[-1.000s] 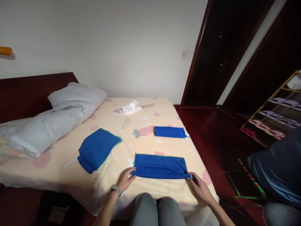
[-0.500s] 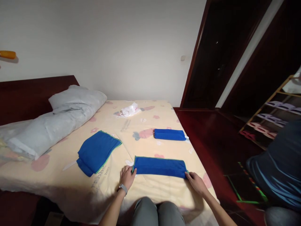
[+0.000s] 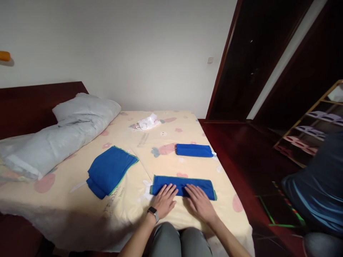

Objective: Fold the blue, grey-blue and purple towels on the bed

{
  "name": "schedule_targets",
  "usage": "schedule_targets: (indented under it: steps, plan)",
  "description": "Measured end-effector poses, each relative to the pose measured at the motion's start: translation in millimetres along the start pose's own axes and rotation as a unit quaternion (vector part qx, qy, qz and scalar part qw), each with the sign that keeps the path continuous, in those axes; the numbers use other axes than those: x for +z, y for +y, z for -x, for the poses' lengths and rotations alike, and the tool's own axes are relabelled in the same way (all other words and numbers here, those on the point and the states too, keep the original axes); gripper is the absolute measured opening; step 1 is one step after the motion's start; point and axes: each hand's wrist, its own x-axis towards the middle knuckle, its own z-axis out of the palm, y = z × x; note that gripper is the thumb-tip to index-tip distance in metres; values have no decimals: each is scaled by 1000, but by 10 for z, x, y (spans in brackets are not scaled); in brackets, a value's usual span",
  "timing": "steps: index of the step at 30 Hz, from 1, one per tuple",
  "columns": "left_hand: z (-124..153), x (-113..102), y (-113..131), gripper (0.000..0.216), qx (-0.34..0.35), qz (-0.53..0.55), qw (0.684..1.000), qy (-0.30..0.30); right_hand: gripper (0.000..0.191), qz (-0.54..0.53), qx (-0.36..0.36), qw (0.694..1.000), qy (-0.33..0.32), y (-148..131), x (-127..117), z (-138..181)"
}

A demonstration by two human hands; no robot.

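A blue towel [image 3: 206, 185], folded into a long narrow strip, lies on the bed [image 3: 171, 214] just in front of me. My left hand [image 3: 164, 200] rests flat on its left half with fingers spread. My right hand [image 3: 199, 201] lies flat on its middle, fingers stretched out. Neither hand grips anything. A second folded blue towel [image 3: 194, 150] lies farther back near the bed's right edge. A third blue towel [image 3: 109, 170], loosely folded with a green hem, lies to the left.
A grey pillow and duvet [image 3: 61, 134] fill the bed's left side by the dark headboard. A white plastic bag [image 3: 147, 122] lies near the far edge. Dark floor, a doorway and a shoe rack [image 3: 316, 132] are on the right. A person in blue [image 3: 318, 189] sits at right.
The near towel was folded once more into a narrower strip. Both hands left its ends and moved inward, now lying flat on top of it.
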Motion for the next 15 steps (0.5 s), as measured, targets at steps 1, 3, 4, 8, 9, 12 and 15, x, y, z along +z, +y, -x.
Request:
schedule_targets:
  steps: [1, 3, 4, 8, 9, 12, 15]
  plan:
    - [-67, 41, 22, 60, 18, 5, 1000, -21, 53, -4, -22, 1000, -12, -74, 94, -39]
    - [-147, 115, 7, 62, 29, 19, 998, -48, 56, -4, -24, 999, -23, -137, 264, -62]
    - [-152, 138, -27, 62, 28, 27, 998, -55, 56, -2, -13, 1000, -23, -124, 326, -46]
    - [36, 107, -281, 57, -7, 47, 997, -61, 57, 15, 44, 999, -19, 152, 370, 156]
    - [110, 78, -357, 56, -22, 48, 997, -59, 57, 18, 56, 998, -18, 249, 340, 223]
    - [301, -5, -576, 53, -66, 56, 995, -48, 56, 21, 78, 997, -21, 516, 211, 392]
    - [375, -46, -743, 50, -110, 95, 989, -28, 54, 6, 83, 996, -40, 688, 72, 457]
